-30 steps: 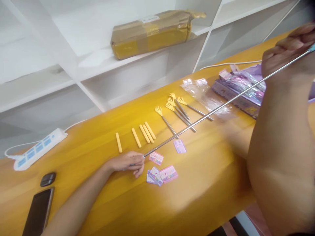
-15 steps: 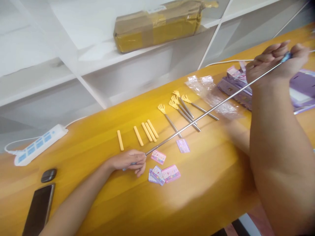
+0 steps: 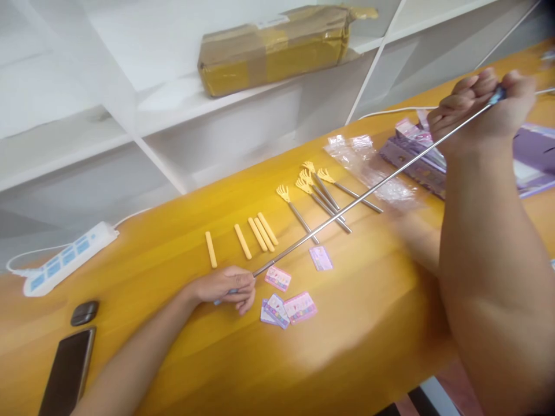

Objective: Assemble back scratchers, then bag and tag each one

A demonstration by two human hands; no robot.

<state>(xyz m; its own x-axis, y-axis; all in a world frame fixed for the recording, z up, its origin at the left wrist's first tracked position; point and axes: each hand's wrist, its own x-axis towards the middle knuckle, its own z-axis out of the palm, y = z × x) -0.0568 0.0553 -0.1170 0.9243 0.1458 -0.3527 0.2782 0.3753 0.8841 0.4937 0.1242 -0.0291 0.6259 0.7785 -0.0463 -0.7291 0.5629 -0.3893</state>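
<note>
A telescopic back scratcher (image 3: 373,190), its thin metal rod drawn out long, slants across the view between my two hands. My left hand (image 3: 229,289) is closed round its blue lower end, low over the table. Higher up at the right, my right hand (image 3: 481,110) is curled around the blue upper end, so the shape of that end is mostly hidden. Beneath the rod lie several yellow hand-shaped scratcher heads on short metal rods (image 3: 299,221). Several loose yellow handles (image 3: 210,249) lie left of them. Small pink and purple cards (image 3: 300,307) rest near my left hand.
Clear plastic bags (image 3: 368,162) and an opened purple package (image 3: 410,159) lie behind my right forearm. At the left are a power strip (image 3: 71,260), a small black case (image 3: 85,312) and a phone (image 3: 67,370). A taped cardboard box (image 3: 277,52) sits on the white shelf (image 3: 160,107).
The view has shifted very slightly. Both hands keep their hold on the back scratcher, and its rod stays drawn out.
</note>
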